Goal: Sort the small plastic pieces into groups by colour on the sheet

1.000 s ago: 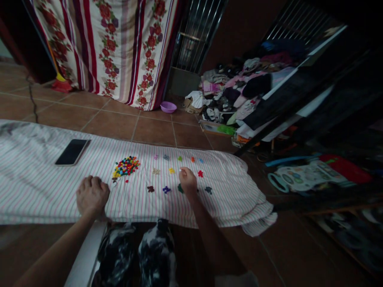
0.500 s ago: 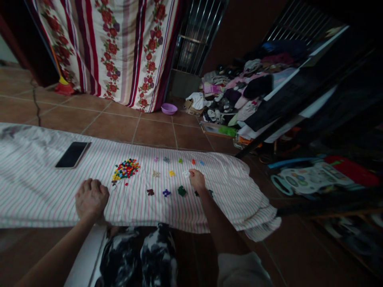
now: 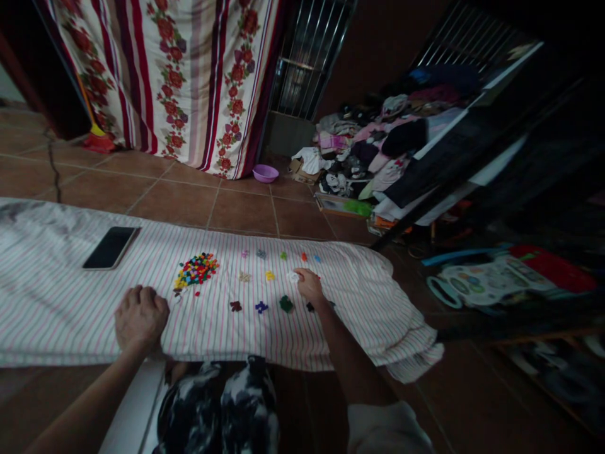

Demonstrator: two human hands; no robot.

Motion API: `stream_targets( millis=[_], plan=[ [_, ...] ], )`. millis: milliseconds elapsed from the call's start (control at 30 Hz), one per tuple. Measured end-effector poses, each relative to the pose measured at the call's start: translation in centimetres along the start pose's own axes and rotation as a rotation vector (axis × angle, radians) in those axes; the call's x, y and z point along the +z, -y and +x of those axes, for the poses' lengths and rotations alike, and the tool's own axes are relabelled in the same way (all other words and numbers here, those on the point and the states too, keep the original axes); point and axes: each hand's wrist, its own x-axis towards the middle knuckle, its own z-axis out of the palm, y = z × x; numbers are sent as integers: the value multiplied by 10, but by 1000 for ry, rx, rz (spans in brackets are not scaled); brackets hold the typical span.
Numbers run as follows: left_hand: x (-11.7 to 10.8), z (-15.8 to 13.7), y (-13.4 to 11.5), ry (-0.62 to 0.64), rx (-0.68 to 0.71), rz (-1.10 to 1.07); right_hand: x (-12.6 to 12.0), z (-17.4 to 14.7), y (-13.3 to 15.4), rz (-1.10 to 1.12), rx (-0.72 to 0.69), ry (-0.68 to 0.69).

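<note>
My right hand [image 3: 310, 286] reaches over the striped cloth [image 3: 198, 337], its fingers pinched together at a small cluster of white pieces [image 3: 293, 277]. Whatever lies between the fingertips is too small to make out. Around it sit little single-colour groups: yellow pieces [image 3: 269, 275], dark green pieces [image 3: 286, 304], blue pieces [image 3: 261, 307], brown pieces [image 3: 236, 306] and beige pieces [image 3: 244, 277]. Black pieces [image 3: 310, 307] are partly covered by my wrist. My left hand [image 3: 142, 317] rests on the cloth with fingers curled under, near a mixed heap of colourful small pieces [image 3: 197, 270].
A phone [image 3: 111, 248] lies left on the cloth. More small groups, such as orange pieces [image 3: 304, 256], line the far side. Beyond are a purple basin [image 3: 265, 173], a floral curtain [image 3: 189, 82] and a heap of clothes [image 3: 373, 139]. A dark bar [image 3: 416, 211] slants at the right.
My right hand's fingertips have shifted slightly left and down onto the white pieces. My left hand stays on the cloth. The whole view has moved slightly.
</note>
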Motion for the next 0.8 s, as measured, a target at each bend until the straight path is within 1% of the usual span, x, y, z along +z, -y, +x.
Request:
stream_targets(
  millis=[100, 200, 300, 367, 467, 567, 667, 733, 800],
  plan=[
    [1, 0, 0, -10, 10, -5, 0, -2, -3, 63, -27, -59],
    [3, 1, 1, -21, 13, -6, -3, -2, 3, 95, -44, -168],
    [8, 2, 3, -43, 20, -1, -4, -2, 23, 150, -110, -276],
    [10, 2, 4, -52, 17, -6, -1, -5, 44, 215, -204, -296],
    [14, 3, 5, -73, 13, -12, 12, -14, 84, 305, -350, -223],
    [17, 2, 6, -92, 15, -16, 31, -28, 124, 347, -455, -59],
    [20, 2, 7, -118, 14, -26, 53, -41, 160, 330, -560, 110],
    [22, 2, 7, -133, 11, -36, 64, -46, 179, 303, -599, 181],
    [23, 2, 7, -139, 11, -42, 71, -46, 193, 272, -584, 214]
  ],
)
